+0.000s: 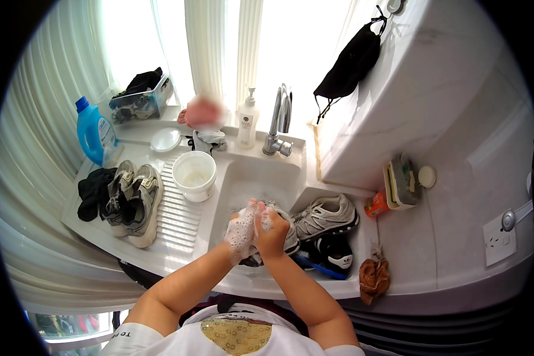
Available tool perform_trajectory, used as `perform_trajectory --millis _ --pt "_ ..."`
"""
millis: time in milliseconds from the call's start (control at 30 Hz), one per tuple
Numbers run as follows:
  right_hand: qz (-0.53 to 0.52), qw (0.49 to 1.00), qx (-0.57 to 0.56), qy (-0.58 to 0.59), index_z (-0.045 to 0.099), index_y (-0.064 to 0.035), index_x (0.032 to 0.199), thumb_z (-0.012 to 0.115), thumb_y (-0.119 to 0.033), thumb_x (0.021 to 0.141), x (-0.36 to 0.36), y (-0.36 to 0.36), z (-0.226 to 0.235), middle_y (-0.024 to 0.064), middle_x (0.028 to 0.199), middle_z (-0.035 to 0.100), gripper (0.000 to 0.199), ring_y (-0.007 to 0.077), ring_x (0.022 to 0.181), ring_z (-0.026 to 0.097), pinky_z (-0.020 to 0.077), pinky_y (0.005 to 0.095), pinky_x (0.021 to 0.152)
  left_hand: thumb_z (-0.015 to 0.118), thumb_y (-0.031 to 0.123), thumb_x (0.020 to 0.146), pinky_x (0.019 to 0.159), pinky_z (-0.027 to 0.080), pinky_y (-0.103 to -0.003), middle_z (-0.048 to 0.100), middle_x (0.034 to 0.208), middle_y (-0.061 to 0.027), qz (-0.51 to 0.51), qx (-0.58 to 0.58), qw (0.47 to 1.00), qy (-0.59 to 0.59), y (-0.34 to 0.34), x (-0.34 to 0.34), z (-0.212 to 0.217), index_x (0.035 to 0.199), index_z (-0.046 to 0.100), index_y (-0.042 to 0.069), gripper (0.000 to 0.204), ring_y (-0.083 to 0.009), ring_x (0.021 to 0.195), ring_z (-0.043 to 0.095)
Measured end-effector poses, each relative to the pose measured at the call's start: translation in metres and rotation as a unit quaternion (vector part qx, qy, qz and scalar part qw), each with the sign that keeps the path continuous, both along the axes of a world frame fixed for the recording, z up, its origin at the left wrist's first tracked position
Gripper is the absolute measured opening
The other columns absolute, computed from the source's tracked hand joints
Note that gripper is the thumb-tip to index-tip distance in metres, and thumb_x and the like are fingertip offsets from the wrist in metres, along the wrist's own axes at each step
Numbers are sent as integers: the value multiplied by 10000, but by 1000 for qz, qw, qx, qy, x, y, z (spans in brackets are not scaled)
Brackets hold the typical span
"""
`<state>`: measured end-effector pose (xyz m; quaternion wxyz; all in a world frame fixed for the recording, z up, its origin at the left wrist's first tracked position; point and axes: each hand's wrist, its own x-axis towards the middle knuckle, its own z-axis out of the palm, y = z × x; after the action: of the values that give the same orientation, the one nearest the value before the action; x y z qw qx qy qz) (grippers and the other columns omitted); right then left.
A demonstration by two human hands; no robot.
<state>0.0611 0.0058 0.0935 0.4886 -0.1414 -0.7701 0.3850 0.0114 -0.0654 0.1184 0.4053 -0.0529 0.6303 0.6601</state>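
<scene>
Over the white sink basin (252,178), my two hands meet, with fingers pressed together. Thick white suds cover my left hand (241,234); its fingers point up and away from me. My right hand (272,232) is closed against it, with some foam on the fingers. Beneath and around them in the basin lies a wet grey sneaker (291,240), partly hidden by my hands. Whatever is between my fingers does not show. A second grey sneaker (325,217) rests just right of the basin, and a black and blue shoe (329,255) sits nearer to me.
A white bucket (194,176) and a pair of grey shoes (136,199) stand on the ribbed drainboard, left. Behind are a blue detergent bottle (95,133), a pump bottle (247,121) and the faucet (277,124). A brown cloth (374,279) lies at right.
</scene>
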Motion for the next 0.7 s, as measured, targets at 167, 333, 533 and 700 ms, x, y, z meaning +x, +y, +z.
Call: perform_trajectory --millis 167,333,533,700 --pt "9 921 -384 -64 530 -20 690 564 -353 906 -1 25 -18 -1 605 453 398 121 589 378 366 275 578 532 513 868 605 524 -407 556 832 -37 71 168 978 -105 -3 6 10 909 521 92 424 -201 749 591" --pt "44 930 -366 11 519 -38 821 630 -309 869 6 13 -10 -11 768 468 297 88 734 413 373 227 670 519 527 861 585 550 -390 546 772 -46 127 216 961 -118 -1 -2 10 865 457 112 420 -208 657 604" --pt "148 961 -221 -76 539 -19 933 672 -99 811 21 12 -9 19 870 533 198 100 790 486 411 231 724 493 467 904 580 535 -334 527 761 -38 105 241 962 -69 -7 -11 1 848 456 74 399 -166 677 578" --pt "184 888 -421 2 528 -23 918 587 -63 853 20 17 8 -2 849 509 97 96 775 474 389 222 717 568 359 896 724 471 -267 567 848 -42 -46 193 967 162 -13 -12 -23 918 530 46 317 -124 808 558"
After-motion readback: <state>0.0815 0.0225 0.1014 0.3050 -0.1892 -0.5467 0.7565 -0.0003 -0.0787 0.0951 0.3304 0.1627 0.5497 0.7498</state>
